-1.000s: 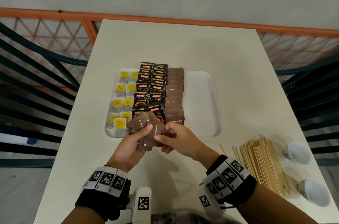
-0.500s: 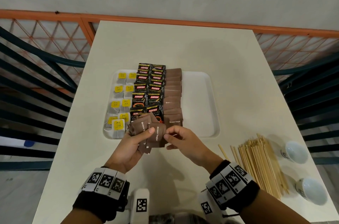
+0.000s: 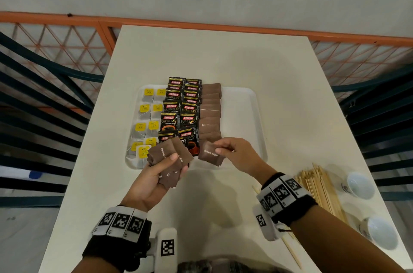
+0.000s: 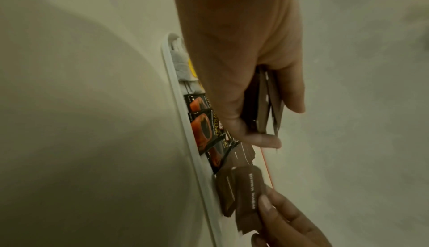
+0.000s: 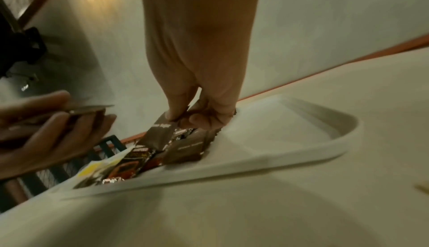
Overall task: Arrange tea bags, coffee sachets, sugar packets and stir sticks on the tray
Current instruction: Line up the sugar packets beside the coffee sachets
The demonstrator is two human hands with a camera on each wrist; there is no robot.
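Note:
A white tray [image 3: 243,116] holds yellow-tagged tea bags [image 3: 145,125] on the left, black coffee sachets [image 3: 181,112] in the middle and a column of brown sugar packets [image 3: 210,112] to their right. My left hand [image 3: 156,172] grips a fanned stack of brown sugar packets [image 3: 169,158] over the tray's near edge. My right hand [image 3: 234,154] pinches one brown sugar packet [image 3: 211,154] low over the near end of the sugar column. In the right wrist view that packet [image 5: 160,133] hangs from thumb and finger above the tray [image 5: 278,155]. The left wrist view shows the stack [image 4: 267,104] edge-on.
A heap of wooden stir sticks [image 3: 317,185] lies on the table right of the tray. Two white cups [image 3: 359,185] stand at the right edge. The tray's right third is bare. An orange railing [image 3: 201,24] runs behind the table.
My right hand has drawn one sugar packet off the left hand's stack and carried it right and forward to the near end of the sugar column. The left hand has stayed in place.

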